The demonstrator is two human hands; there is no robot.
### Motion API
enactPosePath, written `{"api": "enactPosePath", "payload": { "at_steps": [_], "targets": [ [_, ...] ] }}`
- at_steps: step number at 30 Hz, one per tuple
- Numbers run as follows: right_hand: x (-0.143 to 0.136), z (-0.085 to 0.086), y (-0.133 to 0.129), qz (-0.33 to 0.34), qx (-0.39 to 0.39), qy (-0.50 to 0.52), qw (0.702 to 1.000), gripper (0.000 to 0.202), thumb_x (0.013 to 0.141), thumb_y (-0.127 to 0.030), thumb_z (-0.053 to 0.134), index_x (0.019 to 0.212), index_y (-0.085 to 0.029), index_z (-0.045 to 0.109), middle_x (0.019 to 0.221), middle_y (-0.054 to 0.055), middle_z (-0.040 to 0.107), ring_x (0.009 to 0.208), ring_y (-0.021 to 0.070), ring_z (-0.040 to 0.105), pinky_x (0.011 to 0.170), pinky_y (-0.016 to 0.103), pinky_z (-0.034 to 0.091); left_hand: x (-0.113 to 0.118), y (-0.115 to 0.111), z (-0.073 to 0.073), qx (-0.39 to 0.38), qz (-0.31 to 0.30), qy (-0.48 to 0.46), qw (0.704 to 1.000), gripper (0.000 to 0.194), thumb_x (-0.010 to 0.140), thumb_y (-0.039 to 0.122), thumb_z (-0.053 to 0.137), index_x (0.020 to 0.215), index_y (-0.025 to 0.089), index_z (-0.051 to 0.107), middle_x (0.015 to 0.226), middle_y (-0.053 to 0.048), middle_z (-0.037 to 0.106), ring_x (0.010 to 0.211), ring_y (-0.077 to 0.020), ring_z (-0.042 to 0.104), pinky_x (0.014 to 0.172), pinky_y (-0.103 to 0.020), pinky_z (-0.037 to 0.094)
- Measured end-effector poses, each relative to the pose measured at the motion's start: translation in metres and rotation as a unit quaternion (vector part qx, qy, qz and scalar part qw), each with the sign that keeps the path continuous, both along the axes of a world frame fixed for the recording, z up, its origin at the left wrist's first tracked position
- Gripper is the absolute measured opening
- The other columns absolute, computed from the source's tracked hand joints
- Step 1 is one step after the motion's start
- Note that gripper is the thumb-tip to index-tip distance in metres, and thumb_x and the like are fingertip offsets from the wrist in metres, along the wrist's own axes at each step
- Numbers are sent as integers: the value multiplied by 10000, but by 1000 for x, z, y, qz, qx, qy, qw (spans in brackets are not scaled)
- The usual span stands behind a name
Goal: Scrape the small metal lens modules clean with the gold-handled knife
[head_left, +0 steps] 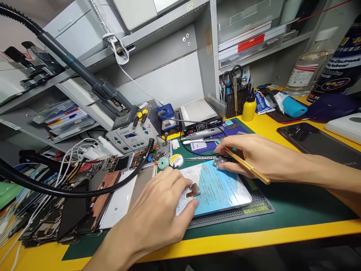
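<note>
My right hand (245, 156) is closed round a thin gold pen-like tool (249, 167), which points down to the right. Between the same hand's thumb and fingers is a small dark metal part (219, 161), near the back edge of a blue-and-white box (220, 188). My left hand (166, 205) rests over the box's left side, thumb and index finger apart. In the gap between them lies a small module with a brown flex cable (194, 190). Its other fingers are curled, and what is under them is hidden. The box sits on a grey perforated mat (263, 205).
Phones and phone parts (84, 207) pile up at the left. A black hose (93, 194) arches over them. Behind stand a soldering station (134, 135), a yellow bottle (249, 108) and a mesh holder with scissors (234, 99). A black phone (318, 145) lies at the right.
</note>
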State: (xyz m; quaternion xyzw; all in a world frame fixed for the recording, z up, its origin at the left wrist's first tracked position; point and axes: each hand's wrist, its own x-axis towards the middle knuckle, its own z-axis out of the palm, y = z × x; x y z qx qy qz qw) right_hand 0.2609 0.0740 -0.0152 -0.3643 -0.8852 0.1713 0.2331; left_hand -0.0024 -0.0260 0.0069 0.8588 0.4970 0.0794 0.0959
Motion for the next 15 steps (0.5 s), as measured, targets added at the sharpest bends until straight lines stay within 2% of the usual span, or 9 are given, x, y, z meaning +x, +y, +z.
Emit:
{"api": "enactPosePath", "payload": {
  "at_steps": [5, 9, 15],
  "targets": [
    [1, 2, -1, -4, 15, 39, 999, 319, 890, -490, 697, 1034, -206, 704, 885, 61, 741, 717, 230, 657, 632, 335, 470, 4, 3, 2, -10, 6, 10, 1000, 133, 965, 265, 542, 1066, 255, 628, 1038, -10, 626, 1022, -224, 554, 921, -422, 427],
    [0, 5, -4, -46, 16, 104, 993, 283, 919, -489, 663, 974, -217, 722, 861, 54, 746, 702, 229, 664, 629, 346, 475, 8, 4, 4, -19, 1, 12, 1000, 116, 959, 243, 527, 990, 237, 638, 996, -14, 639, 990, -215, 568, 897, -401, 426],
    [-2, 4, -5, -80, 24, 169, 982, 171, 922, -403, 673, 935, -243, 733, 824, 23, 738, 690, 217, 664, 642, 353, 487, 10, 9, 4, 6, 19, 11, 1000, 27, 878, 225, 579, 881, 220, 606, 848, -5, 613, 835, -199, 560, 730, -363, 425]
  ]
}}
